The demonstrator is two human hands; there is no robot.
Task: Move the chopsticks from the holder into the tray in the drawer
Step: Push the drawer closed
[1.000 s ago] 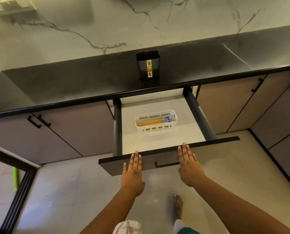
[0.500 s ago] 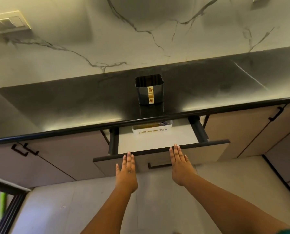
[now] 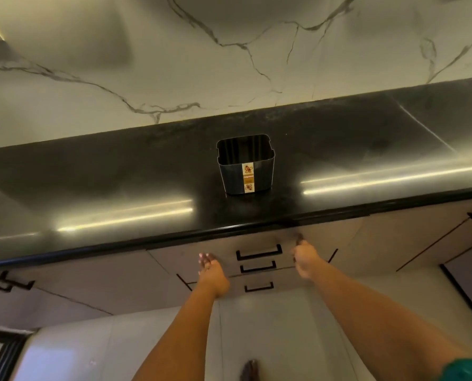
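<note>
Left hand [image 3: 211, 273] and right hand [image 3: 305, 258] reach forward with fingers extended and flat against the closed beige top drawer front [image 3: 259, 242], one on each side of its black bar handle [image 3: 259, 253]; neither holds anything. Dark square ribbed plastic holder [image 3: 245, 165] with a cream and gold label stands upright on the glossy black surface [image 3: 119, 174], above and beyond the hands, well apart from them, and its open mouth shows no chopsticks. Chopsticks and tray are out of sight. Two further handled drawer fronts [image 3: 258, 276] lie below the top one. White veined marble wall [image 3: 229, 64] rises behind the surface.
</note>
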